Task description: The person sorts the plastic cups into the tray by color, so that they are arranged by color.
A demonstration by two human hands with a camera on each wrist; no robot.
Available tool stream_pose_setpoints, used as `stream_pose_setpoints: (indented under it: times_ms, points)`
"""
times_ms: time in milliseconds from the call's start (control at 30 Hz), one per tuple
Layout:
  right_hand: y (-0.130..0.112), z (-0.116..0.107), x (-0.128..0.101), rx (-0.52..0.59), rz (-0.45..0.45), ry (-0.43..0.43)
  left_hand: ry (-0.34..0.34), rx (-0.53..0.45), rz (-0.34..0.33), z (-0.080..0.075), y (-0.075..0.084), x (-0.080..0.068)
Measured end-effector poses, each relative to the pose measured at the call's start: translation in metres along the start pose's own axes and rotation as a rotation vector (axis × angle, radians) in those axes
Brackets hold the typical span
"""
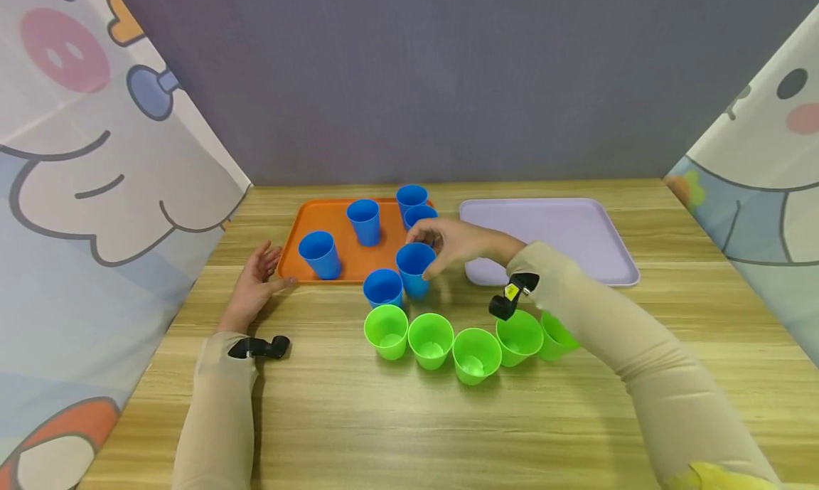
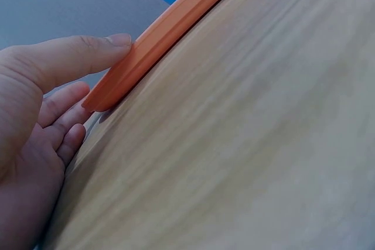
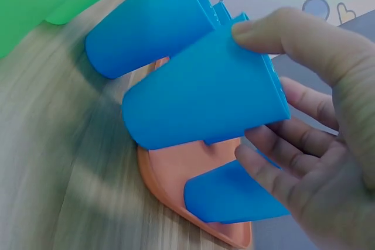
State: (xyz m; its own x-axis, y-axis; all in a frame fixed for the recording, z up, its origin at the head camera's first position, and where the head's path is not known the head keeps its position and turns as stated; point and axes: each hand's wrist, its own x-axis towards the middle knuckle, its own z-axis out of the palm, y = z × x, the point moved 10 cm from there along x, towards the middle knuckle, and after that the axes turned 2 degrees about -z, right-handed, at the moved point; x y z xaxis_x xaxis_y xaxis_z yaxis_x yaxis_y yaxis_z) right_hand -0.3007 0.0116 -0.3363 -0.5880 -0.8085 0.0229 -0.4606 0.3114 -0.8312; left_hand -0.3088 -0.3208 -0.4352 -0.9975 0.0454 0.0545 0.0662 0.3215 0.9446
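My right hand [image 1: 462, 241] holds a blue cup [image 1: 414, 264] by its rim, just off the front right corner of the orange tray [image 1: 323, 216]. In the right wrist view the thumb lies on the near side of that cup [image 3: 202, 92] and the other fingers are at its far side. Another blue cup [image 1: 382, 289] stands close beside it, to the left. My left hand [image 1: 252, 291] is at the tray's front left corner, fingers loosely bent; in the left wrist view its thumb [image 2: 88, 55] touches the tray's rim [image 2: 149, 51].
On the tray stand two blue cups, a front left one [image 1: 321, 255] and one farther back [image 1: 365, 221]. Two more blue cups [image 1: 411, 195] are at its right end, partly behind my right hand. Several green cups [image 1: 431, 341] form a row in front. A lilac tray [image 1: 544, 227] lies right.
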Motion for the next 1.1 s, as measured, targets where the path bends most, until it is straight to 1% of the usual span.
stream_pose_setpoints:
  times_ms: [100,267,533,633,867,967,1100]
  points:
    - [0.002,-0.003,0.003,-0.023,0.031,0.040,0.001,-0.009,-0.006,0.000,0.000,0.000]
    - [0.000,-0.006,0.008,-0.042,0.045,0.096,0.000,-0.016,0.000,0.001,0.000,0.000]
    - [-0.001,-0.010,0.016,-0.130,0.078,0.184,0.005,-0.009,0.004,0.000,0.000,0.000]
    - [-0.001,-0.009,0.019,-0.152,0.089,0.190,0.005,-0.016,0.007,0.000,0.000,0.000]
    - [-0.004,-0.005,0.029,-0.193,0.089,0.174,0.004,-0.035,0.015,-0.001,0.001,-0.001]
    - [-0.007,-0.004,0.033,-0.209,0.086,0.169,0.000,-0.042,0.005,0.001,0.007,-0.003]
    - [-0.012,-0.004,0.037,-0.233,0.068,0.172,-0.004,-0.053,-0.004,0.004,0.018,-0.008]
